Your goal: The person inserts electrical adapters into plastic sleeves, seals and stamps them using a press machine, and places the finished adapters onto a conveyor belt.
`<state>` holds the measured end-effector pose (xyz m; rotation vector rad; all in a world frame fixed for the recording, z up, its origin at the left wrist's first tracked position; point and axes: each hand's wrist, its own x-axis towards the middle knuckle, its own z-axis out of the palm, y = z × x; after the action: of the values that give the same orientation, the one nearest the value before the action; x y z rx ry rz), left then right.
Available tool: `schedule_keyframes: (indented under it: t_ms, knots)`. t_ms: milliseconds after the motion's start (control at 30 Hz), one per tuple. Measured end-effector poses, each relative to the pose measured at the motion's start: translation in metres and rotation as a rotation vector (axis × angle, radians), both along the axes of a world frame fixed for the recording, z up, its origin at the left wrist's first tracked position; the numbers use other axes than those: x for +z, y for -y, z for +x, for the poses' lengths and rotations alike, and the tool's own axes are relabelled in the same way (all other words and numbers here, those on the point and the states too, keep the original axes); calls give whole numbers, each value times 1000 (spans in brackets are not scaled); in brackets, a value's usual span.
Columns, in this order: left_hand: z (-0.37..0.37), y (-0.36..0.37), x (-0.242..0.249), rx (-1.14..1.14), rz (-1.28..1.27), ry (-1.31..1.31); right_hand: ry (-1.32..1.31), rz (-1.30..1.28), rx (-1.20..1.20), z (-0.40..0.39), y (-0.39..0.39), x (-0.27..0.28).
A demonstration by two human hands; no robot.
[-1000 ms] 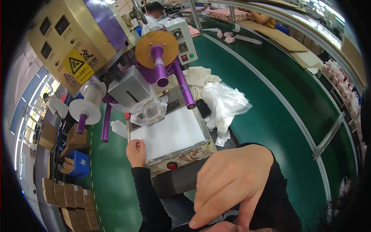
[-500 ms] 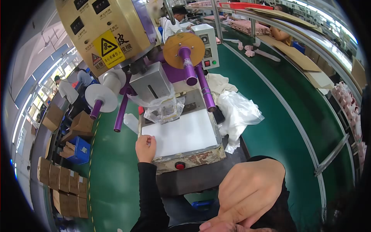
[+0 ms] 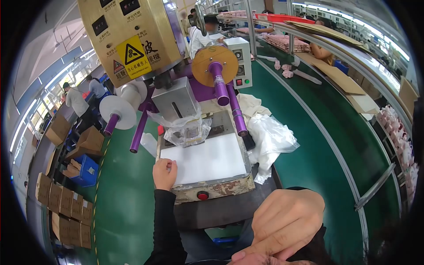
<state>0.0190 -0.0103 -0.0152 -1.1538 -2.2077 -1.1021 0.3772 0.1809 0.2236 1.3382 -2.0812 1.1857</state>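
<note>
My left hand (image 3: 165,174) rests at the left edge of a white pad (image 3: 205,160) on the machine's base, its fingers curled closed with nothing showing in them. Close to the camera, my right hand (image 3: 289,218) is raised and folded, back of the hand up. Its fingertips reach the bottom edge of the view and are partly hidden; no object shows in it. Beyond the pad, crumpled clear plastic film (image 3: 189,131) hangs under the metal press head (image 3: 174,99). A red button (image 3: 202,195) sits on the front of the worn base.
The gold press housing (image 3: 128,39) hangs overhead, with a white film roll (image 3: 123,106) and purple rods beside it. White plastic bags (image 3: 274,139) lie right of the base. Cardboard boxes (image 3: 66,203) and a blue bin (image 3: 86,171) stand left. Other people are farther back.
The camera view has tilted and shifted slightly, so the machine appears a little lower and to the right at its top. Both hands keep the same pose and place.
</note>
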Motion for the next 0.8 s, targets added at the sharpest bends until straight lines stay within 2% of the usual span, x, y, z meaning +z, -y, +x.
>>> schedule_keyframes:
  t_ms: [300, 533, 700, 800]
  knots:
    - [1, 0, -6, -19, 7, 50, 40, -25, -54, 13, 4, -1]
    - [2, 0, -2, 42, -4, 58, 88, -61, 37, 3, 2, 4]
    - [-3, 2, -4, 12, 4, -49, 74, 5, -19, 4, 7, 1]
    - [-2, 1, -4, 13, 3, -43, 133, -57, 87, -4, 1, 3]
